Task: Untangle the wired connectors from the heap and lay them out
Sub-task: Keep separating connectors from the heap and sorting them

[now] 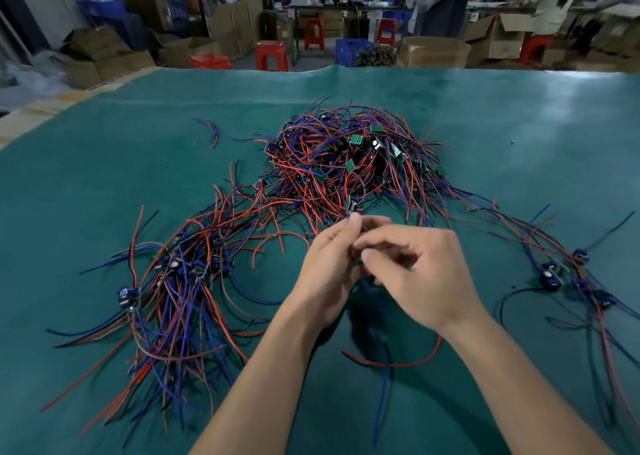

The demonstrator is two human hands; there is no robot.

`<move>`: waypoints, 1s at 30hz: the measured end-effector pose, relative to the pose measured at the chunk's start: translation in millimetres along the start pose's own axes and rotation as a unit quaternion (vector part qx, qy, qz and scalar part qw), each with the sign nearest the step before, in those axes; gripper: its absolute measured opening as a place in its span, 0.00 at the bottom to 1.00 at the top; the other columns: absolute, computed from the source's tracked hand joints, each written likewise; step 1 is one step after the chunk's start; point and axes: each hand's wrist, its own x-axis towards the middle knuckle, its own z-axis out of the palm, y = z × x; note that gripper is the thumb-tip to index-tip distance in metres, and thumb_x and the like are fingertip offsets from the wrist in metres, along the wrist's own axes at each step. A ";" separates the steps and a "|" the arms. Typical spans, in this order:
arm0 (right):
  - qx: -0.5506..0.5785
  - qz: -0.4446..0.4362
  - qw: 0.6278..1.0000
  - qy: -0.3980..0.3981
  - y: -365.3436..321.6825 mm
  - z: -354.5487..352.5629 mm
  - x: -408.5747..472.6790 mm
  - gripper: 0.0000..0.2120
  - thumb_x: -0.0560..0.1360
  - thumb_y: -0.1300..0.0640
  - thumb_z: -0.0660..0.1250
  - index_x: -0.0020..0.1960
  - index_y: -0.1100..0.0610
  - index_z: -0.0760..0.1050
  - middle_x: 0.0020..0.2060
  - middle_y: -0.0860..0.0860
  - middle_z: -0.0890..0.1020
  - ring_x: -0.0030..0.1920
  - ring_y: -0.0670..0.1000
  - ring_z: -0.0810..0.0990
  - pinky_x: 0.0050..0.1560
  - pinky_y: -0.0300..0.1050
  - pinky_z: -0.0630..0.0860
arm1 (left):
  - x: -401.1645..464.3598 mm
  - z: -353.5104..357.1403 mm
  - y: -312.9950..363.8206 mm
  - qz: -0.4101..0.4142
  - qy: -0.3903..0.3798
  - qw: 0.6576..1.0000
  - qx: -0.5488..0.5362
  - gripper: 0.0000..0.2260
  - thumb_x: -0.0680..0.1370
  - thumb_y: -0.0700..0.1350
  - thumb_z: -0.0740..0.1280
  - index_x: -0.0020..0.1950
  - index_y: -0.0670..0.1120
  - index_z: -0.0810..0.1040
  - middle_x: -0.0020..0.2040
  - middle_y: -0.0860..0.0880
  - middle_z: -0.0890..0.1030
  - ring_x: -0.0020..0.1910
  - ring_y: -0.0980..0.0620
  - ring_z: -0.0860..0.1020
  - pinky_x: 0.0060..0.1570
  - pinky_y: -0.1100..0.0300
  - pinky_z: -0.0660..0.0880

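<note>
No legible writing anywhere. Green mat (104,184) across the table; behind, cardboard boxes (433,50) and red stools (272,54). Heap (349,156) mid-mat, just beyond the fingers. Left hand (329,267) and right hand (419,274) meeting, fingers curled, pinching wires (389,362) trailing beneath. Sorted bunch (180,281) lying left, a few more (568,274) right.
</note>
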 end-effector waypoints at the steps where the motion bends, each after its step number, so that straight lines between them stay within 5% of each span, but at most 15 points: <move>1: 0.013 0.004 1.000 0.029 0.9 -3.9 1.5 0.08 0.71 0.61 0.70 0.43 0.50 0.86 0.32 0.43 0.84 0.30 0.48 0.81 0.36 0.41 0.77 | 0.0 0.8 -0.2 0.001 0.008 1.000 0.008 0.16 0.85 0.49 0.58 0.52 0.43 0.82 0.47 0.43 0.82 0.47 0.48 0.79 0.45 0.56 0.73; 5: -0.064 0.000 0.986 0.157 9.7 -19.0 9.0 0.05 0.72 0.57 0.71 0.37 0.51 0.82 0.30 0.43 0.81 0.30 0.46 0.77 0.33 0.32 0.69 | -0.9 2.3 0.0 0.006 0.007 1.000 0.025 0.19 0.86 0.51 0.54 0.42 0.45 0.77 0.29 0.49 0.72 0.30 0.53 0.70 0.34 0.60 0.64; 8: -0.062 0.094 0.989 0.099 19.9 -14.6 10.6 0.08 0.77 0.53 0.71 0.40 0.52 0.83 0.32 0.44 0.83 0.32 0.43 0.78 0.38 0.34 0.72 | -3.0 3.1 1.0 -0.018 -0.060 0.997 -0.051 0.18 0.85 0.50 0.53 0.37 0.45 0.68 0.23 0.51 0.61 0.24 0.53 0.59 0.28 0.60 0.58; 10: 0.075 0.199 0.977 0.034 18.4 -9.0 11.8 0.14 0.82 0.50 0.66 0.43 0.55 0.84 0.37 0.47 0.86 0.36 0.45 0.80 0.39 0.42 0.75 | -6.3 3.8 2.6 -0.055 -0.139 0.983 -0.107 0.19 0.84 0.50 0.52 0.36 0.46 0.66 0.21 0.52 0.57 0.24 0.53 0.53 0.26 0.61 0.54; 12: 0.265 0.266 0.927 -0.004 12.3 -5.0 13.0 0.19 0.83 0.50 0.63 0.39 0.55 0.83 0.39 0.51 0.87 0.37 0.46 0.81 0.36 0.41 0.75 | -9.2 2.8 3.7 -0.096 -0.215 0.962 -0.135 0.19 0.84 0.51 0.52 0.35 0.46 0.66 0.21 0.52 0.54 0.24 0.53 0.53 0.25 0.61 0.52; 15: 0.413 0.276 0.867 -0.026 8.7 -8.3 14.1 0.10 0.79 0.51 0.68 0.44 0.54 0.85 0.48 0.55 0.87 0.34 0.47 0.82 0.38 0.40 0.77 | -11.6 1.1 5.2 -0.143 -0.280 0.938 -0.142 0.20 0.84 0.51 0.51 0.35 0.45 0.66 0.21 0.53 0.55 0.25 0.53 0.54 0.26 0.61 0.53; 18: 0.474 0.256 0.843 -0.004 7.4 -14.5 14.4 0.10 0.70 0.54 0.73 0.48 0.59 0.83 0.44 0.57 0.86 0.29 0.50 0.79 0.35 0.39 0.77 | -10.6 0.2 3.4 -0.149 -0.272 0.944 -0.111 0.19 0.83 0.50 0.53 0.37 0.43 0.72 0.21 0.51 0.60 0.24 0.53 0.56 0.25 0.63 0.57; 21: 0.445 0.250 0.857 0.062 7.7 -15.7 14.3 0.12 0.63 0.53 0.78 0.40 0.59 0.82 0.36 0.57 0.81 0.28 0.53 0.72 0.30 0.39 0.73 | -9.1 1.7 -0.6 -0.102 -0.214 0.971 -0.026 0.15 0.81 0.49 0.59 0.49 0.39 0.78 0.28 0.47 0.71 0.22 0.55 0.65 0.23 0.65 0.62; 24: 0.328 0.225 0.910 0.117 12.7 -13.9 13.9 0.13 0.62 0.50 0.82 0.37 0.55 0.81 0.34 0.55 0.79 0.30 0.51 0.76 0.35 0.44 0.70 | -7.4 1.5 -3.6 -0.054 -0.161 0.985 0.005 0.18 0.79 0.47 0.64 0.61 0.34 0.74 0.33 0.47 0.76 0.23 0.56 0.68 0.23 0.66 0.65; 30: 0.251 0.209 0.937 0.124 17.5 -11.2 13.2 0.16 0.68 0.43 0.78 0.36 0.55 0.80 0.28 0.49 0.79 0.29 0.46 0.78 0.29 0.36 0.70 | -6.6 0.3 -3.2 -0.030 -0.124 0.992 0.022 0.08 0.80 0.42 0.64 0.50 0.39 0.81 0.30 0.47 0.76 0.19 0.58 0.67 0.18 0.67 0.64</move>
